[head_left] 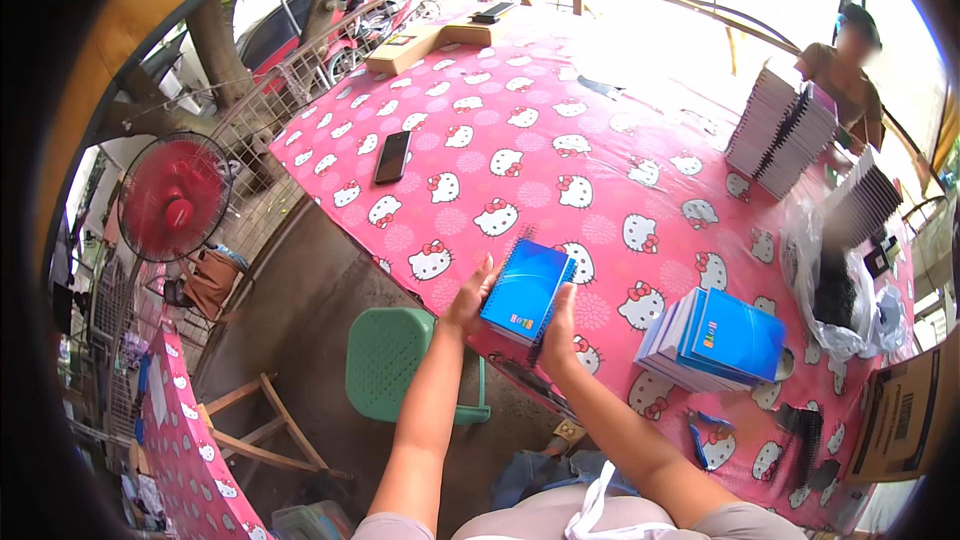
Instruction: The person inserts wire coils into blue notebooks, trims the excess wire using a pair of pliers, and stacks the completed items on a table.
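Observation:
Between my two hands is a small stack of blue-covered spiral notebooks [528, 285], held over the near edge of the table. My left hand [468, 298] presses its left side, fingers partly hidden behind it. On the opposite side my right hand [560, 334] grips the lower right edge. Black wire coils stick out along the stack's sides. Close to my right forearm lies another pile of blue notebooks [735, 332], fanned slightly, with white page edges showing. Blue-handled pliers [698, 445] rest nearer to me, beside black binding coils [800, 430].
A pink patterned cloth covers the table [480, 165]; a phone [393, 157] lies on it. Tall notebook stacks [775, 135] stand at the far right near another person [850, 80]. A plastic bag [835, 290] and cardboard box [905, 415] are right. A green stool [390, 360] stands left.

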`<action>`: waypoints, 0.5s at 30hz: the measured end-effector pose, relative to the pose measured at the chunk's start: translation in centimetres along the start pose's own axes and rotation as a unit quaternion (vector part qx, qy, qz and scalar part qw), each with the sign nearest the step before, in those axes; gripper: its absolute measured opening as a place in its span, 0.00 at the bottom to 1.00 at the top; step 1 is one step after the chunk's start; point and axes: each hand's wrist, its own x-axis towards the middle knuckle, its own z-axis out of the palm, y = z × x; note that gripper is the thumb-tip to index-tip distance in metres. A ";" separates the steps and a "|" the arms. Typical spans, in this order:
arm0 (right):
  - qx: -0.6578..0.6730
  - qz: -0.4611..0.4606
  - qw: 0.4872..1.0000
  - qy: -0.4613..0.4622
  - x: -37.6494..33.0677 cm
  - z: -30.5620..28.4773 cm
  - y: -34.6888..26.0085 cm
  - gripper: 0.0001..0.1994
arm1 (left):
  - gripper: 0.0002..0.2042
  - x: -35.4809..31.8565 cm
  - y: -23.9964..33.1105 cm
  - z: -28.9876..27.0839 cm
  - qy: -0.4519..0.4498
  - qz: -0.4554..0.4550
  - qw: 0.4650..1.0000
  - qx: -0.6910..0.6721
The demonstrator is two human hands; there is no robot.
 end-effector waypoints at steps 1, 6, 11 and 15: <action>-0.019 -0.005 1.000 0.000 0.4 0.0 0.2 0.50 | 0.34 0.4 -0.3 -0.4 -0.005 0.003 1.000 -0.015; -0.111 -0.021 0.993 0.033 2.9 -0.7 0.5 0.53 | 0.26 3.1 0.1 1.1 0.012 0.000 0.999 -0.035; -0.189 -0.060 0.974 -0.105 -5.7 0.1 -8.7 0.46 | 0.40 1.7 -0.2 -6.1 0.104 0.102 0.985 0.094; -0.453 -0.445 0.773 0.006 -13.4 -9.7 -27.2 0.31 | 0.39 -0.4 4.7 0.4 0.152 0.256 0.950 0.098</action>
